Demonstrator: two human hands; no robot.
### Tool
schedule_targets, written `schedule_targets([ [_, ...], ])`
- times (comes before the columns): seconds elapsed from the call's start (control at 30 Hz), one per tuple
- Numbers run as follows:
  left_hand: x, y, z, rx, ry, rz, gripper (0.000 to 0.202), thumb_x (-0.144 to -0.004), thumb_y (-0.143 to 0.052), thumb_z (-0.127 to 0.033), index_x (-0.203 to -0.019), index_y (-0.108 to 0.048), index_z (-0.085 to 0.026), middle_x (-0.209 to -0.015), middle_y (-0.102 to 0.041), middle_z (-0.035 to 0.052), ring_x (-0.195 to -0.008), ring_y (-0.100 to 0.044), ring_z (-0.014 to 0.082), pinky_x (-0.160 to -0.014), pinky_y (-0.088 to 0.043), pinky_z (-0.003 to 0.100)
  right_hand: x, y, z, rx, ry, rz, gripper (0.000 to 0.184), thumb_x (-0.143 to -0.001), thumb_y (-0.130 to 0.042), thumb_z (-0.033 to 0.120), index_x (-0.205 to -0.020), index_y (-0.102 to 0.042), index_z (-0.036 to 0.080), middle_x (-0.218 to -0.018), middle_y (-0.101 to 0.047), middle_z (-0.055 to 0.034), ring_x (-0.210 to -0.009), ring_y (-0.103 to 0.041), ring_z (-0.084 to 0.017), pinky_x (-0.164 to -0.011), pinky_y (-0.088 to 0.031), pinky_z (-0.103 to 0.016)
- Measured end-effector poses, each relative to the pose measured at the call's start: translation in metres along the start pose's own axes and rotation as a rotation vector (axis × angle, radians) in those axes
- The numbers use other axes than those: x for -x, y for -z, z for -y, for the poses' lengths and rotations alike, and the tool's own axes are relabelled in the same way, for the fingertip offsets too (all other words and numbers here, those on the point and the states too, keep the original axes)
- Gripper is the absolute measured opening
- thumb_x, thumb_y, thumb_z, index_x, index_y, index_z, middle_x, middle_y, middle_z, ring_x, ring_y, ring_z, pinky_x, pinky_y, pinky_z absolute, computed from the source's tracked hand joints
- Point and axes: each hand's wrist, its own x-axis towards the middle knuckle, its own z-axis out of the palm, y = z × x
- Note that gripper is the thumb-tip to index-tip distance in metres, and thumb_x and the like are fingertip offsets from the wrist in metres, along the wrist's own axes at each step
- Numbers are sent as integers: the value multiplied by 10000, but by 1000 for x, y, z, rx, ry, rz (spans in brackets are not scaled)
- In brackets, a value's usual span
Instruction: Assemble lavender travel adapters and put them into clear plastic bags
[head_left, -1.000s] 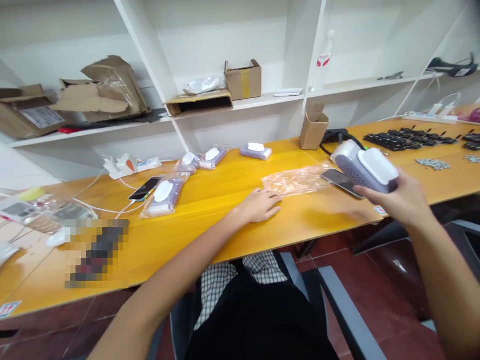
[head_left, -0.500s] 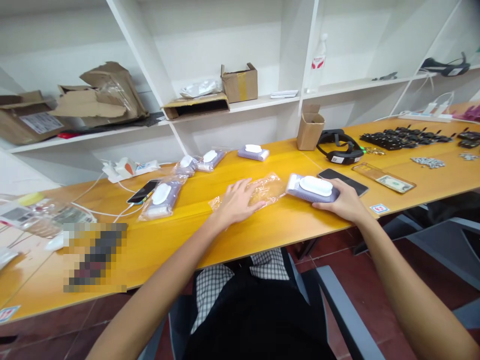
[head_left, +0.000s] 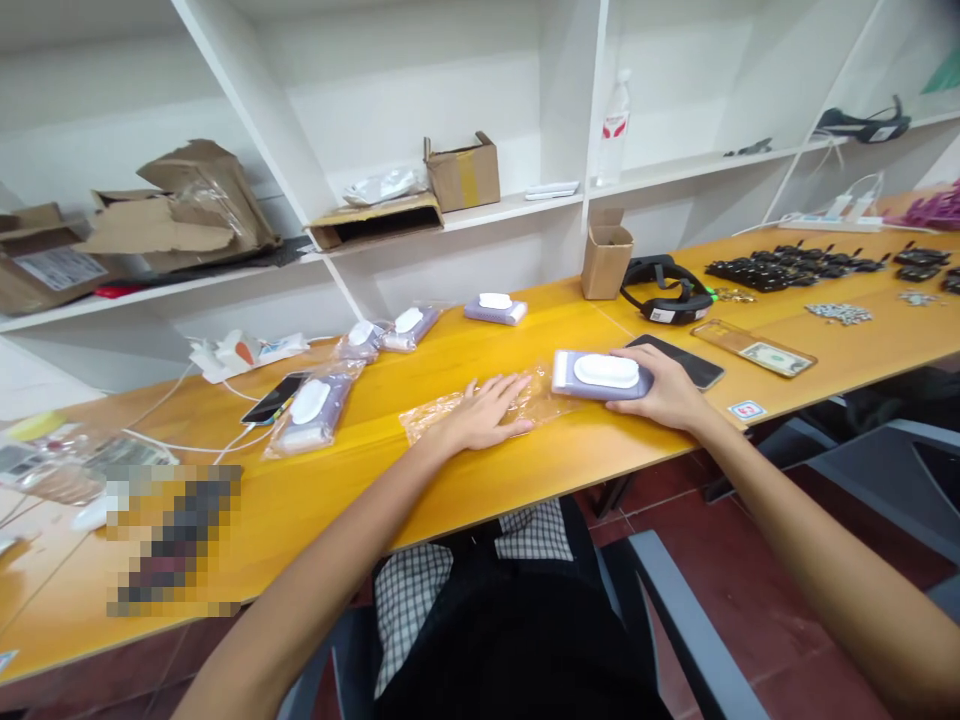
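My right hand [head_left: 664, 390] grips a lilac device with a white oval top [head_left: 600, 375] that rests on the yellow table [head_left: 525, 470], its left end at the mouth of a clear plastic bag [head_left: 450, 408]. My left hand [head_left: 484, 415] lies flat, fingers spread, pressing the bag down on the table.
Several bagged lilac devices [head_left: 307, 410] lie at the left and one unbagged device [head_left: 495, 308] at the back. A black phone [head_left: 694, 362] sits behind my right hand, a headset [head_left: 664, 290], a small cardboard box [head_left: 606, 258] and black parts [head_left: 795, 265] farther right. Shelves stand behind.
My right hand brought the lilac device down from the air onto the table beside the bag. My left hand slid the bag leftward and flattened on it.
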Motion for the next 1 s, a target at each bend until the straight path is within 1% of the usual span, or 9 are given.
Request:
schedule_targets([
  [0.1,-2,6,1,23,21,-75,775,-1025,-407,-689,-1673,-297,-277,-1720,-370,128,-1570,-361,369,-1278,-228,625,-12,1,2,-4,47,70,762,-686,-906,493,-1370,-683,241,-1293,-683,-118,-1151,-678,-374,-1024,-541,-536],
  [0.23,-18,13,-5,43,93,-95,836,-974,-490,-731,-1653,-352,-263,-1702,-397,147,-1557,-374,408,-1255,-271,644,-30,6,-5,29,106,172,780,-653,-926,463,-1364,-695,242,-1272,-685,-121,-1133,-680,-382,-1031,-536,-562],
  [0.3,-27,10,-8,43,111,-123,811,-972,-522,-704,-1626,-404,-240,-1678,-433,158,-1532,-413,411,-1242,-305,635,-34,8,-7,50,106,218,776,-635,-934,459,-1345,-710,241,-1260,-683,-123,-1117,-686,-382,-1026,-540,-568],
  [0.4,-36,1,-7,41,105,-213,643,-1010,-533,-583,-1528,-535,-203,-1563,-574,157,-1434,-537,374,-1194,-401,571,-35,11,-7,39,101,278,764,-633,-936,462,-1331,-714,244,-1269,-692,-117,-1128,-689,-376,-1028,-542,-558],
  [0.57,-39,-10,5,152,22,-355,450,-971,-658,-459,-1341,-692,-206,-1365,-730,108,-1258,-682,305,-1114,-502,454,-35,10,3,-39,114,369,694,-657,-928,481,-1278,-729,243,-1216,-729,-101,-1090,-703,-352,-983,-555,-512],
  [0.7,-36,-7,11,280,-53,-379,270,-947,-718,-363,-1183,-768,-240,-1247,-790,60,-1170,-733,267,-1073,-528,429,-38,6,8,-81,130,381,672,-648,-934,492,-1237,-736,235,-1187,-727,-95,-1064,-703,-338,-955,-553,-487],
  [0.8,-33,-4,12,365,-65,-436,160,-950,-721,-323,-1069,-802,-252,-1145,-821,38,-1104,-760,247,-1045,-544,417,-40,1,9,-79,141,369,675,-651,-932,488,-1241,-732,228,-1190,-716,-99,-1079,-691,-339,-962,-546,-492],
  [0.9,-31,0,9,426,-46,-518,147,-965,-703,-325,-1013,-820,-248,-1078,-834,30,-1062,-774,235,-1042,-552,405,-41,-4,12,-63,141,348,672,-654,-927,477,-1245,-735,220,-1180,-716,-108,-1095,-675,-351,-972,-536,-510],
  [1.0,-30,4,5,438,-36,-502,195,-981,-679,-342,-1066,-825,-246,-1125,-830,35,-1090,-770,238,-1064,-550,412,-43,-9,20,-45,157,330,677,-649,-930,478,-1252,-742,235,-1190,-723,-109,-1122,-654,-365,-994,-517,-538],
])
